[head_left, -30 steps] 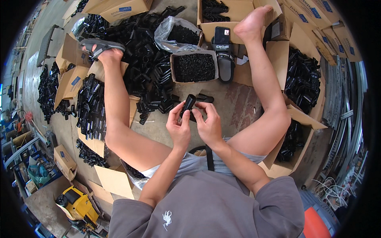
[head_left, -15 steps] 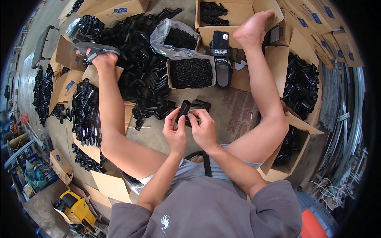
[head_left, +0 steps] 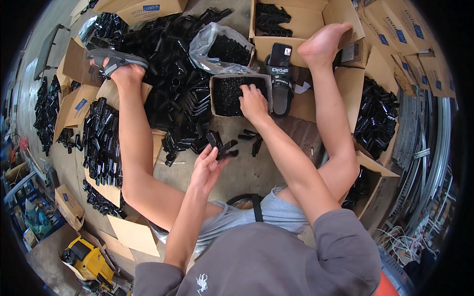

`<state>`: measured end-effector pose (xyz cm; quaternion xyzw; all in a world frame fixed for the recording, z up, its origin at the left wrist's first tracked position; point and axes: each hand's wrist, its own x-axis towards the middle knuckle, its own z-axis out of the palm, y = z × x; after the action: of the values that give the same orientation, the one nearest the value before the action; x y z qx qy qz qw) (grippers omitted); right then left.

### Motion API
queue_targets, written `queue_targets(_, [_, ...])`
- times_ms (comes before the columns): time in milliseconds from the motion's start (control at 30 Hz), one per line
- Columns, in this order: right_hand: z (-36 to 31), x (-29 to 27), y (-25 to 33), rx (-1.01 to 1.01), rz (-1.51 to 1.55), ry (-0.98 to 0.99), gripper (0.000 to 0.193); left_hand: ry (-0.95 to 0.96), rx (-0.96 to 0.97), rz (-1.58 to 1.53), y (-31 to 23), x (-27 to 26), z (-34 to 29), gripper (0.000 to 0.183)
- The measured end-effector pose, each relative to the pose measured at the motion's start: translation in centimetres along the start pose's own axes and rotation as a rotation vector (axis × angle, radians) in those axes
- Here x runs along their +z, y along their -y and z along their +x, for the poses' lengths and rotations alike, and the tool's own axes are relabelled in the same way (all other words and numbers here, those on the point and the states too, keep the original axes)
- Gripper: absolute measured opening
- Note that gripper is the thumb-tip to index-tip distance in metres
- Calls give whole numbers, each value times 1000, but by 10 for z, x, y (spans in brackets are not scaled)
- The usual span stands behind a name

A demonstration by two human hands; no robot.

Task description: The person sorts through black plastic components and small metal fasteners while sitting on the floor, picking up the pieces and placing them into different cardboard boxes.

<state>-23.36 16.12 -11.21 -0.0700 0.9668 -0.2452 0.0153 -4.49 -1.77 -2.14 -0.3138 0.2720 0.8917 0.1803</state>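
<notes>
My left hand (head_left: 205, 169) is closed around the near end of a black branched tube fitting (head_left: 214, 140), held up between my legs. Farther off, my right hand (head_left: 254, 104) reaches over a small cardboard box (head_left: 213, 104) full of tiny black pieces (head_left: 226, 92). Its fingers are bent down onto the pieces, and whatever lies under the fingertips is hidden. A few loose black fittings (head_left: 256, 140) rest on the floor between my two hands.
A big heap of black fittings (head_left: 170, 81) spreads to the left of the small box. Behind that box sits a clear plastic bag (head_left: 198, 48) of black pieces. A phone (head_left: 280, 55) lies on a black slide sandal (head_left: 281, 100). Open cartons (head_left: 340, 93) flank my legs.
My right hand has left the fitting and moved forward into the small box. My left hand keeps the fitting, now lower and further left, with its branches turned to the right.
</notes>
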Motion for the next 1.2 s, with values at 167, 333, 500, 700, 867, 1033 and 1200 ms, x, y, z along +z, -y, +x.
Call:
queue_targets(167, [18, 15, 7, 24, -135, 123, 20, 39, -58, -10, -5, 1, -7, 51])
queue_targets(333, [14, 7, 14, 72, -85, 170, 27, 99, -14, -13, -10, -1, 0, 52])
queue_targets(500, [32, -10, 22, 81, 311, 177, 19, 6, 48, 23, -20, -1, 13, 50])
queue_targets(700, [143, -4, 24, 335, 739, -11, 25, -166, 93, 91, -9, -9, 29, 51])
queue_targets(867, [200, 43, 26, 242, 133, 222, 33, -195, 118, 190, -2, -11, 33, 55])
queue_targets(1033, [198, 49, 47, 322, 24, 274, 29, -180, 117, 155, -14, -7, 28, 45])
queue_targets(1200, [179, 25, 44, 220, 248, -85, 29, -203, 116, 123, -9, -12, 36, 50])
